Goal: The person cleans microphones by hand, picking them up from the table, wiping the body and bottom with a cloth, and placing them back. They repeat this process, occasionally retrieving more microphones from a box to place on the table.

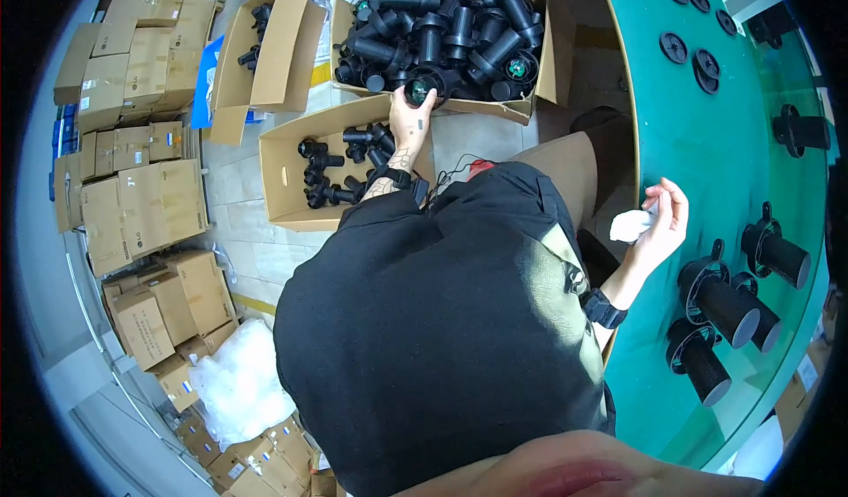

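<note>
My left hand (410, 124) reaches to the near edge of a large cardboard box (481, 108). Its fingers are closed round a black cylindrical part (424, 87) with a round, glassy greenish end. Behind it the box is heaped with similar black parts (430, 37). Over the edge of the green table (649, 338), my right hand (664, 225) grips a crumpled white cloth or tissue (631, 226). Several black parts with ringed bases and tube-like bodies (729, 310) lie on the table to the right of that hand.
A lower open carton (283, 219) with more black parts sits left of my left arm. Another open carton (290, 51) stands beyond it. Stacked cardboard boxes (132, 210) and a white plastic bag (238, 382) line the left side. Black discs (673, 47) lie at the table's far end.
</note>
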`<state>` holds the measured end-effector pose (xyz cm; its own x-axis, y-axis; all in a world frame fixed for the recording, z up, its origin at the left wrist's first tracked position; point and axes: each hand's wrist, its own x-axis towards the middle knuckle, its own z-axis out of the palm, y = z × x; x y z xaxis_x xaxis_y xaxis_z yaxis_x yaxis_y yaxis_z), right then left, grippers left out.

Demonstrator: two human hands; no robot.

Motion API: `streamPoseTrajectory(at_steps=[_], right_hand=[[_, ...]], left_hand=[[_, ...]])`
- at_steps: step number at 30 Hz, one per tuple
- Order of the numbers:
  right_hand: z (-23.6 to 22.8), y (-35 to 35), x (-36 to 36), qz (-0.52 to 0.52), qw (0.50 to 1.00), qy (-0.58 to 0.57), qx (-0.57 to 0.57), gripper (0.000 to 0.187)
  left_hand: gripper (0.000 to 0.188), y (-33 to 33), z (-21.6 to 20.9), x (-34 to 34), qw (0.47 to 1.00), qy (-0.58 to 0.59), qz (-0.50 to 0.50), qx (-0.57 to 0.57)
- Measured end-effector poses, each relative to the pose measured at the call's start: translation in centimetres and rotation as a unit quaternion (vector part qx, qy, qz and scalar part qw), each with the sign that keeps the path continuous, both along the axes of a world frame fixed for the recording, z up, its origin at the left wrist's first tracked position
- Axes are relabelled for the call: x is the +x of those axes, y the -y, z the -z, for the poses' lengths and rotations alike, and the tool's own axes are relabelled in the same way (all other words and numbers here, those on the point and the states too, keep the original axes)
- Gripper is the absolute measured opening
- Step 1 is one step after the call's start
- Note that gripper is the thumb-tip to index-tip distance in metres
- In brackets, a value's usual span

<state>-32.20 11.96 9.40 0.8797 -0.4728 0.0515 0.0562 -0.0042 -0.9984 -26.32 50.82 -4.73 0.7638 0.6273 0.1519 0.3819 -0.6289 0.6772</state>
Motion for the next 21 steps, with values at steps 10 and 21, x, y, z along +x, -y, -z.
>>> streamPoseTrajectory(at_steps=[10, 21], right_hand=[[-0.3, 0.2, -0.4, -0.010, 1.000, -0.010, 0.025, 0.014], [-1.6, 1.1, -0.4, 0.037, 0.993, -0.074, 0.085, 0.016]], left_hand=[[0.056, 1.4, -1.0, 5.5, 0.979, 0.140, 0.053, -0.139], [0.069, 4.8, 8.7, 23.3, 0.991, 0.028, 0.113, 0.057]])
